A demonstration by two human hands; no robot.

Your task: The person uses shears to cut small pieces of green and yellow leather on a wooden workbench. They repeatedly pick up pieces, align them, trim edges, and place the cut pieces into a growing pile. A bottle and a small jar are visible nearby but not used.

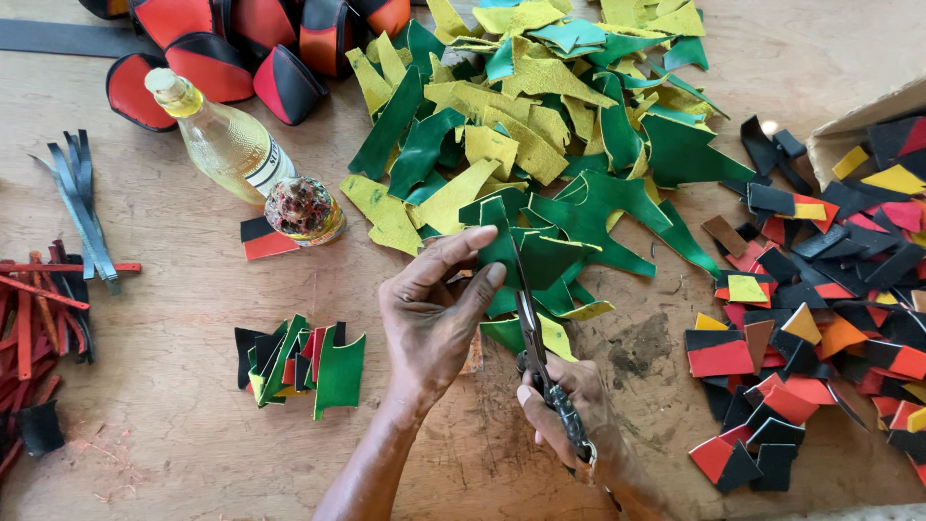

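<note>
Right hand (564,410) clenched on scissors (532,333), blades up into a green leather piece (540,253) that the left hand (434,314) is pinching. Bare plywood counter (164,425), scuffed. Small stack of cut pieces (304,365) left of the left hand; red-black scraps (820,318) right; glass bottle (227,145) and green-yellow offcuts pile (540,106) beyond.

glass bottle (224,143) (yellowish liquid), red-black pouches (212,66), leather strips (39,309)

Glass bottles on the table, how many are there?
1. The glass bottle of yellowish liquid lies tilted at upper left, beside the red-and-black pouches. A speckled round object sits at its base. More could be hidden under the leather scraps.
</note>
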